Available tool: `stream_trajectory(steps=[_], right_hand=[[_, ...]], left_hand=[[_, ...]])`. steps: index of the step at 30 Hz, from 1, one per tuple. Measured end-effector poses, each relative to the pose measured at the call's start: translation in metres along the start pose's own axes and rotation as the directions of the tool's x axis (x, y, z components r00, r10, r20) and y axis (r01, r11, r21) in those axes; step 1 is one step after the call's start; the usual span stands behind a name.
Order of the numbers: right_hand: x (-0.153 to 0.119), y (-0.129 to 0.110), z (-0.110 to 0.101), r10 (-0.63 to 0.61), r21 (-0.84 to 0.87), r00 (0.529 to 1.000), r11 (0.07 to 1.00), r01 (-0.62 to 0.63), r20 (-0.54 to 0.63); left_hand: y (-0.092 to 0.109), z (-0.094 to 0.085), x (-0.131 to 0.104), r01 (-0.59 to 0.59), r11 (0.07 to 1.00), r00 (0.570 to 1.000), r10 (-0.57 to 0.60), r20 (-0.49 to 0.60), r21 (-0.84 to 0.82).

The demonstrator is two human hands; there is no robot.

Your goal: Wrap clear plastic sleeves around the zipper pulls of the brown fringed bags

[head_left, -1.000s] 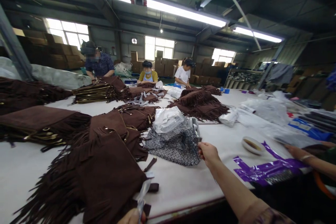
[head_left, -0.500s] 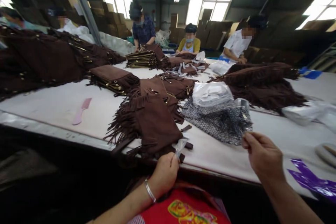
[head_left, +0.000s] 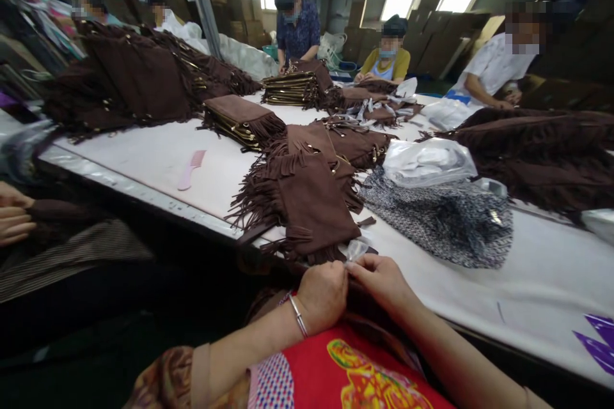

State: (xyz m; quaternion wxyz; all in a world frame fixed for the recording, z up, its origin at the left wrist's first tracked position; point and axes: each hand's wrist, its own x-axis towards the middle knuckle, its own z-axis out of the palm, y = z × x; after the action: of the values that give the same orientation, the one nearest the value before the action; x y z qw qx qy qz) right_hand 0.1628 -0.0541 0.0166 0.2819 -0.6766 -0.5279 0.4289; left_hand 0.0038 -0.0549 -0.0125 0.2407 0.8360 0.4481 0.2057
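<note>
Clock positions are read from the two hands, with 12 o'clock at the top of the view. The left hand (head_left: 324,296) is closed on the lower end of a small clear plastic piece (head_left: 357,248). The right hand (head_left: 381,278) is narrow, its thumb and forefinger pinched on the same end, touching the left hand. The plastic piece sits at the near edge of the tabletop (head_left: 158,169), against a brown fringed bag (head_left: 316,208) at 11 o'clock. A pink comb (head_left: 192,170) lies flat at 10 o'clock. A grey speckled cloth (head_left: 441,223) lies between 2 and 3 o'clock; a clear bag with white contents (head_left: 428,163) rests on its far edge. A heap of brown fringed items (head_left: 551,156) is at 2 o'clock. A red apron (head_left: 311,364) is at 6 o'clock.
</note>
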Motion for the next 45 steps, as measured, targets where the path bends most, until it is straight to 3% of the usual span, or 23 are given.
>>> stream_trajectory(steps=[5, 9, 12, 15, 18, 24, 29, 32, 35, 38, 40, 42, 45], right_hand=[[0.003, 0.003, 0.006, 0.024, -0.097, 0.997, 0.995, -0.031, -0.071], [0.002, 0.000, 0.008, 0.013, -0.103, 0.995, 0.994, -0.023, -0.094], [0.001, -0.003, 0.010, 0.009, -0.095, 0.994, 0.995, -0.019, -0.108], [-0.001, -0.003, 0.011, 0.027, -0.050, 0.992, 0.998, -0.033, -0.120], [-0.004, 0.000, 0.012, 0.080, 0.087, 0.996, 0.993, -0.076, -0.048], [-0.012, 0.007, 0.017, 0.242, 0.370, 0.970, 0.901, -0.227, 0.007], [-0.013, 0.008, 0.018, 0.283, 0.560, 0.950, 0.769, -0.308, 0.133], [-0.013, 0.011, 0.016, 0.230, 0.611, 0.959, 0.739, -0.284, 0.167], [-0.013, 0.014, 0.014, 0.121, 0.615, 0.989, 0.775, -0.145, 0.080], [-0.012, 0.011, 0.011, 0.030, 0.589, 1.000, 0.808, -0.026, 0.003], [-0.010, 0.007, 0.009, -0.024, 0.581, 0.999, 0.813, 0.038, -0.031], [-0.007, 0.002, 0.008, -0.071, 0.597, 0.997, 0.798, 0.075, -0.029], [-0.001, -0.001, 0.013, -0.084, 0.693, 0.995, 0.721, 0.023, 0.054]], left_hand=[[-0.001, 0.002, -0.003, 0.005, 1.000, 1.000, -0.005, -0.001, 0.011], [-0.001, 0.005, -0.005, 0.051, 0.994, 0.996, -0.057, -0.066, -0.094], [-0.002, 0.005, -0.005, 0.022, 0.998, 0.995, -0.028, -0.094, -0.067], [-0.003, 0.001, -0.003, 0.003, 1.000, 0.999, -0.001, -0.047, 0.031], [-0.002, -0.003, -0.001, 0.046, 0.996, 0.999, -0.045, -0.010, 0.081], [0.008, -0.010, 0.003, 0.176, 0.965, 0.983, -0.182, -0.017, -0.192], [0.014, -0.007, 0.005, 0.237, 0.840, 0.963, -0.268, 0.006, -0.488], [0.016, -0.005, 0.006, 0.354, 0.621, 0.921, -0.362, 0.145, -0.699], [0.017, -0.007, 0.007, 0.504, 0.214, 0.831, -0.385, 0.402, -0.837], [0.016, -0.014, 0.009, 0.573, -0.196, 0.753, -0.257, 0.606, -0.796], [0.014, -0.019, 0.010, 0.592, -0.392, 0.723, -0.128, 0.679, -0.704], [0.011, -0.023, 0.012, 0.598, -0.529, 0.710, 0.001, 0.704, -0.602], [0.008, -0.025, 0.013, 0.577, -0.658, 0.725, 0.141, 0.674, -0.483]])
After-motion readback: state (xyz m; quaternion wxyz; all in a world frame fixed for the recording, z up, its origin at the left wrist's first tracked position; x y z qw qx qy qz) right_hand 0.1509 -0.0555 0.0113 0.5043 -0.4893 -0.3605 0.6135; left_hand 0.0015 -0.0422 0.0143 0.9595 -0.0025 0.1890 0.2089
